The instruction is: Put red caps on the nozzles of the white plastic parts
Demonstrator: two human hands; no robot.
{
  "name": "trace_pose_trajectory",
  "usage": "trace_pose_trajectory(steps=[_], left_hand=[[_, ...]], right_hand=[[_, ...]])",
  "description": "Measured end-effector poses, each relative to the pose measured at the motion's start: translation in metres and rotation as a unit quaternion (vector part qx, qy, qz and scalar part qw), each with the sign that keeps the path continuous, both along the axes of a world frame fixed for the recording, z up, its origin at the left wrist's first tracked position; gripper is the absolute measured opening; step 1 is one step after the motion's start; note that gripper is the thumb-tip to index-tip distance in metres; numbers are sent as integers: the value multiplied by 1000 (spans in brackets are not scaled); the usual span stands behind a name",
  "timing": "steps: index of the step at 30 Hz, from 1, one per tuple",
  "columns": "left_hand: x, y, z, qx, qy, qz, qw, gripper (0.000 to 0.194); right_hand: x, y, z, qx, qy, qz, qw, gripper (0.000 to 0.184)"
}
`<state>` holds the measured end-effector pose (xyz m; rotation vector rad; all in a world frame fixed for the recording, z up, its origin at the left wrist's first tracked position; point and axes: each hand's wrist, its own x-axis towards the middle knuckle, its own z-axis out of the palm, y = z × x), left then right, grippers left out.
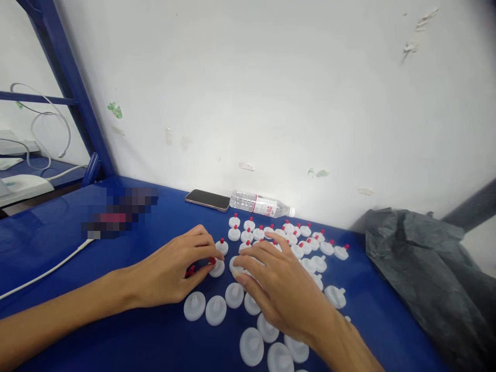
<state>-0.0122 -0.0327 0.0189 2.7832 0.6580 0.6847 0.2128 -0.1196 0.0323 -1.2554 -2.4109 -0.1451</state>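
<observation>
My left hand (182, 266) pinches a small red cap (212, 261) at the top of a white plastic disc (217, 268) with thumb and fingertips. More red pieces (189, 271) show in its palm. My right hand (279, 279) lies over the group of discs, thumb and index finger closed on the edge of a white disc (233, 264); its other fingers stretch forward and hide several pieces. Behind the hands stand several white discs with red caps (234, 232). Nearer to me lie plain white discs with a raised nub (216, 310).
A phone (208, 200) and a clear bottle (261, 203) lie along the wall. A dark plastic bag (418, 258) covers the right side of the blue table (155, 341). At left are a blurred-out item (116, 214), a white cable (46, 276) and a blue metal frame (73, 77).
</observation>
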Motion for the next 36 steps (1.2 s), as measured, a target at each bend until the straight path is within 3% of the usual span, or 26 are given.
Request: trace_pose_trajectory(steps=[2, 6, 11, 16, 24, 32, 36], left_hand=[[-3, 0, 3, 7, 0, 11, 1000, 23], [-12, 5, 7, 45, 40, 32, 998, 10], [-18, 13, 3, 84, 184, -23, 979, 22], [-19, 15, -5, 90, 210, -27, 973, 24], [-19, 18, -9, 128, 217, -26, 967, 20], [-20, 19, -12, 140, 187, -30, 972, 20], [-21, 17, -9, 127, 190, -31, 973, 18]], right_hand=[[-2, 0, 0, -14, -8, 0, 1000, 21], [-2, 1, -1, -46, -10, -4, 999, 23], [1, 1, -2, -60, -1, -11, 998, 24], [2, 1, -4, -52, -4, -12, 999, 26], [2, 2, -6, -19, -4, -6, 1000, 25], [2, 3, -6, 104, 15, -3, 994, 14], [3, 3, -7, 123, 15, -4, 992, 11]])
